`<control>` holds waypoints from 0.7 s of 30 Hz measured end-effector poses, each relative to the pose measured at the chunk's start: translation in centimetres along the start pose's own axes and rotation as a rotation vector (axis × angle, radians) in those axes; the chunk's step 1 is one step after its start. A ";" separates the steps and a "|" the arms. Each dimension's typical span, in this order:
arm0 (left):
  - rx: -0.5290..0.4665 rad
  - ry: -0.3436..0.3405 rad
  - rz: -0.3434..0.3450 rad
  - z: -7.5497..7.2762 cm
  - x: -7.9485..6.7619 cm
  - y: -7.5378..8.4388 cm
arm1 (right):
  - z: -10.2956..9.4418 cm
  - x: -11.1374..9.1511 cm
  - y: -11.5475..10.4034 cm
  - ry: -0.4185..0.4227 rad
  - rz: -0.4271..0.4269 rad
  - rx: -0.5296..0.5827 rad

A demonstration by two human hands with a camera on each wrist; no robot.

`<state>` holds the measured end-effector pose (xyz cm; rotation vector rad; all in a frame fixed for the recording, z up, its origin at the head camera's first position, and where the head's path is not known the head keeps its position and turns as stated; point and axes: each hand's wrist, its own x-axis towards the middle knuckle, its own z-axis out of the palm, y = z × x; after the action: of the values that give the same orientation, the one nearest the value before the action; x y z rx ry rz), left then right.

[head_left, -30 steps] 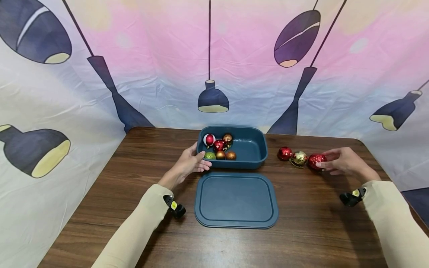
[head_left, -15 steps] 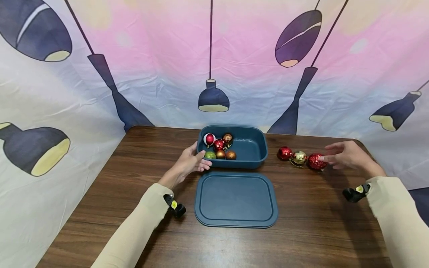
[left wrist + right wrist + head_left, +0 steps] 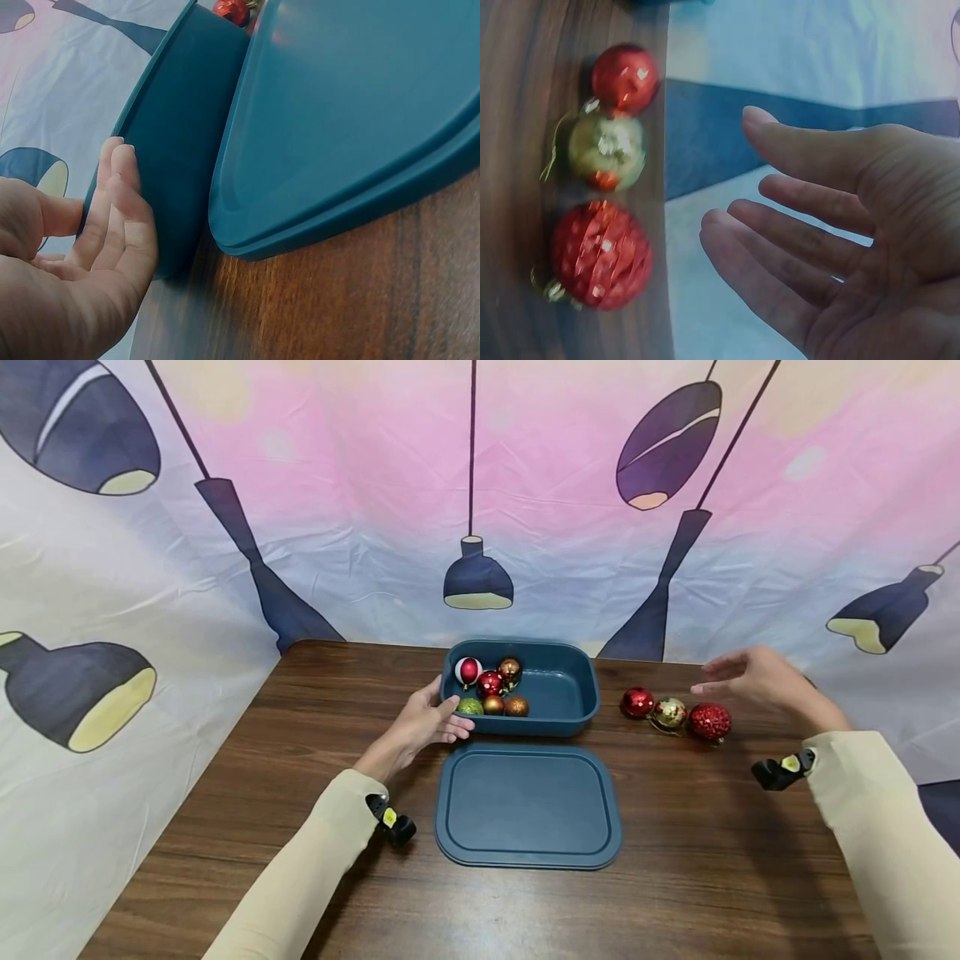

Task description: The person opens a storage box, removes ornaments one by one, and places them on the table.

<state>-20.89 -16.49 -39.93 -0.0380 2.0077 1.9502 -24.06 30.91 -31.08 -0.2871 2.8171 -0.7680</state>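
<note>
My left hand (image 3: 416, 727) holds the left front corner of a blue rectangular box (image 3: 570, 727), thumb at the rim and fingers against the outer wall (image 3: 184, 135). Inside the box, Christmas baubles gather at the left: a red-and-white one (image 3: 468, 672), a red one (image 3: 490, 683), a green one (image 3: 470, 707) and several bronze ones. My right hand (image 3: 765, 681) hovers with nothing in it, fingers spread loosely, beyond a row of three baubles. These are a smooth red bauble (image 3: 625, 79), a gold bauble (image 3: 604, 150) and a larger textured red bauble (image 3: 601, 255).
A blue lid (image 3: 528, 806) lies flat on the brown wooden table (image 3: 300, 760), just in front of the box. Behind the table hangs a cloth (image 3: 360, 510) printed with lamps, close to its back edge.
My right hand has let go of the textured red bauble, then lifted up and back from it. That bauble stays at the row's right end. The left hand has kept its place.
</note>
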 end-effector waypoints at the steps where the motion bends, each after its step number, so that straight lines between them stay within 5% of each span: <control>1: -0.002 0.001 -0.001 0.0 0.0 0.0 | 0.0 0.2 -0.4 0.006 -0.010 -0.012; 11: 0.002 0.007 -0.004 0.1 -0.2 0.0 | 1.1 1.8 -4.1 0.030 -0.086 -0.028; 21: 0.001 0.014 -0.010 0.1 -0.2 0.0 | 2.8 2.8 -7.6 -0.035 -0.056 0.121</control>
<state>-20.72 -16.40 -39.86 -0.0615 2.0140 1.9476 -25.03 22.49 -29.87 -0.3576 2.7266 -0.9321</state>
